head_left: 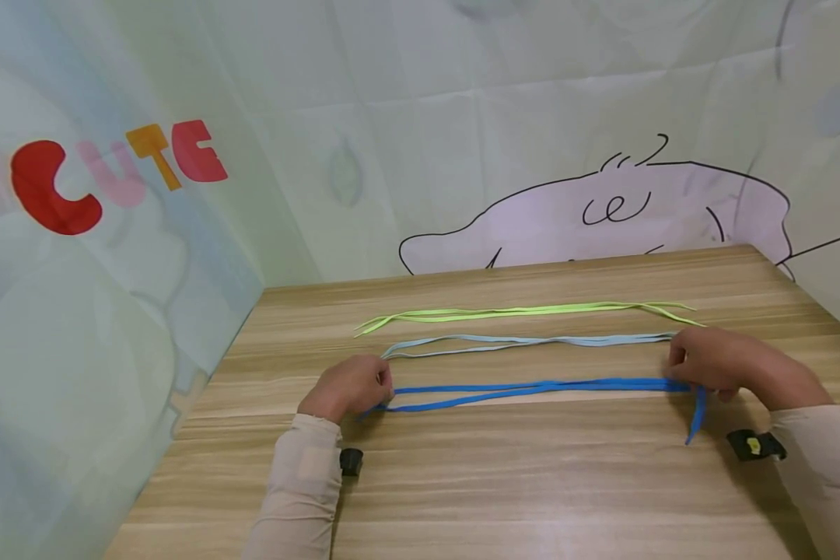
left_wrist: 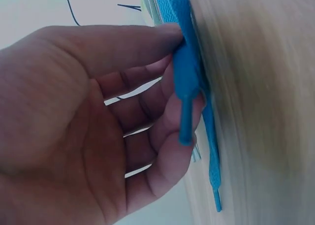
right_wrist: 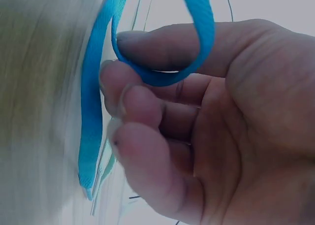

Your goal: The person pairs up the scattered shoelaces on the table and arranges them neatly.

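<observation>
A blue shoelace (head_left: 602, 384), doubled into two strands, stretches across the wooden table between the hands. At its left end my left hand (head_left: 353, 385) pinches it between thumb and fingers. The left wrist view shows one lace tip (left_wrist: 186, 119) hanging by the fingers and another lower down, close to the tabletop. My right hand (head_left: 731, 362) pinches the right end, and a blue loop (right_wrist: 204, 33) curves over its thumb. From that hand one lace end (head_left: 697, 416) points toward the near side. Just beyond lies a pale blue shoelace (head_left: 602, 341), also doubled, its ends partly behind the hands.
A yellow-green shoelace (head_left: 532, 311) lies farthest back, roughly parallel to the others. The wooden tabletop (head_left: 532, 482) meets a printed cloth (head_left: 336, 179) at its back and left. Small black devices (head_left: 351, 462) sit at both wrists.
</observation>
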A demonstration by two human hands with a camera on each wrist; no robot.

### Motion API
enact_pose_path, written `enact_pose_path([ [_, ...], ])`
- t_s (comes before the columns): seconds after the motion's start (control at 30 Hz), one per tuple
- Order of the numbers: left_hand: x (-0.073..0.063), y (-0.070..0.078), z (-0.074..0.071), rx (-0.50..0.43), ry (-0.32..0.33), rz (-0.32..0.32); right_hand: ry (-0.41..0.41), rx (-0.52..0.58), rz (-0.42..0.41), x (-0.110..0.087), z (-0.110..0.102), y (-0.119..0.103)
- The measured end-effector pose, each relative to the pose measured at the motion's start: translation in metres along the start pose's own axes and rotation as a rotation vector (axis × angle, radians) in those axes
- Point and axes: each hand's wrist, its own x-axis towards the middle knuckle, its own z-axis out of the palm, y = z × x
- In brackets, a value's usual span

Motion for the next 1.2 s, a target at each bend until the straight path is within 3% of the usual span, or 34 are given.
enact_pose_path([
  [0.4,-0.005,-0.005,-0.005,-0.053,-0.029,0.003,0.023,0.000,0.027,-0.002,-0.004,0.012],
  [0.73,-0.007,-0.006,-0.006,-0.066,-0.043,-0.017,-0.013,0.008,0.034,-0.001,-0.005,0.015],
  [1.0,-0.006,-0.007,-0.006,-0.013,0.001,-0.025,-0.066,-0.001,0.058,-0.003,-0.005,0.011],
  [1.2,-0.004,-0.007,-0.006,-0.005,0.069,-0.026,-0.099,-0.017,0.069,-0.005,-0.005,0.010],
])
